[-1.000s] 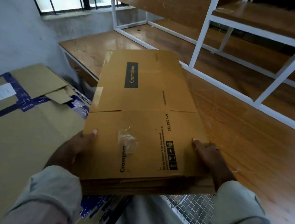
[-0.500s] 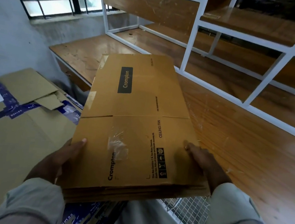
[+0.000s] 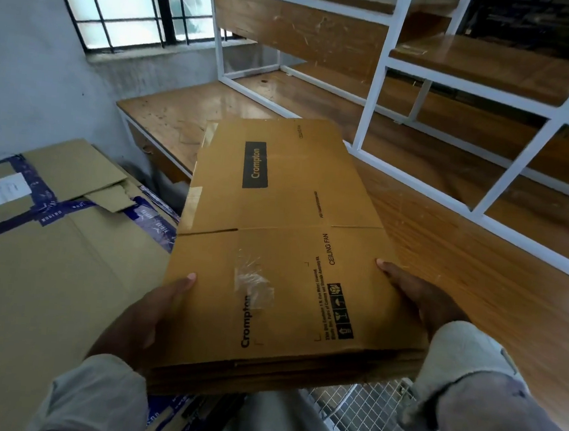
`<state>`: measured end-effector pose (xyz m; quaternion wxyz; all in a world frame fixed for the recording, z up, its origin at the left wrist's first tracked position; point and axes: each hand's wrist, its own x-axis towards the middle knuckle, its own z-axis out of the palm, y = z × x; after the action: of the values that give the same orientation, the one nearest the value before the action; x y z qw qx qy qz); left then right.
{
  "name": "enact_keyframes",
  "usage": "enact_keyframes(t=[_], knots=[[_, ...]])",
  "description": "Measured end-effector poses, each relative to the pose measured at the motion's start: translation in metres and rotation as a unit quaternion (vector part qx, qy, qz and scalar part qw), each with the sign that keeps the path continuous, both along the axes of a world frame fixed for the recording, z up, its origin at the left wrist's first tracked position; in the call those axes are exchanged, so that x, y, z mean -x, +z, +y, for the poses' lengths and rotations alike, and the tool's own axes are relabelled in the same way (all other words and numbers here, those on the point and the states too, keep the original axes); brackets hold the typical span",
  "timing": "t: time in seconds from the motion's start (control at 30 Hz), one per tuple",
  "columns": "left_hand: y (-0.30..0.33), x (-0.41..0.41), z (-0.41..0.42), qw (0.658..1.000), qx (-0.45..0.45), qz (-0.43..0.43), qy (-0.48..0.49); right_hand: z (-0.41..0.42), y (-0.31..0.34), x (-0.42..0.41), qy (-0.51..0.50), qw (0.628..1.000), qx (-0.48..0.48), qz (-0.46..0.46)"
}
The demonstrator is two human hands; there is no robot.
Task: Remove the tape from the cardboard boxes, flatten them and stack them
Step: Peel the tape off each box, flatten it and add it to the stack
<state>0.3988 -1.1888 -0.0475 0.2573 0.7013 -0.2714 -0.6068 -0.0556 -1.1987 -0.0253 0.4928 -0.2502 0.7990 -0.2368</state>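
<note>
1. The desk [image 3: 476,283] ran from 12 to 4 o'clock, a likely place for stacking.
2. A big box [image 3: 47,280] lay at 9 o'clock, blue tape [image 3: 46,210] on it, likely awaiting stripping.
3. We held the flattened boxes [image 3: 274,242] at centre, level, probably to carry them as one pile.
4. Our left hand [image 3: 139,319] gripped the pile's 8 o'clock edge, thumb on top.
5. Our right hand [image 3: 420,296] gripped the 4 o'clock edge likewise, balancing it.
6. Clear tape [image 3: 253,281] clung to the top sheet, unremoved.
</note>
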Motion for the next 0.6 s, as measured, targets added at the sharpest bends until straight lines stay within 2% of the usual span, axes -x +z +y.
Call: enact_keyframes(t=[0.17,0.37,0.47,0.6], knots=[[0.008,0.057,0.035,0.999,0.024,0.016,0.038,0.0,-0.009,0.052,0.011,0.999,0.016,0.043],[-0.01,0.149,0.084,0.991,0.045,0.037,0.121,-0.002,-0.032,0.149,0.075,0.997,-0.015,0.019],[-0.004,0.201,0.1,0.987,0.07,-0.008,0.144,0.005,-0.024,0.185,0.101,0.995,-0.006,0.01],[0.013,0.239,0.107,0.985,0.06,-0.043,0.158,0.013,-0.021,0.207,0.136,0.99,0.009,-0.019]])
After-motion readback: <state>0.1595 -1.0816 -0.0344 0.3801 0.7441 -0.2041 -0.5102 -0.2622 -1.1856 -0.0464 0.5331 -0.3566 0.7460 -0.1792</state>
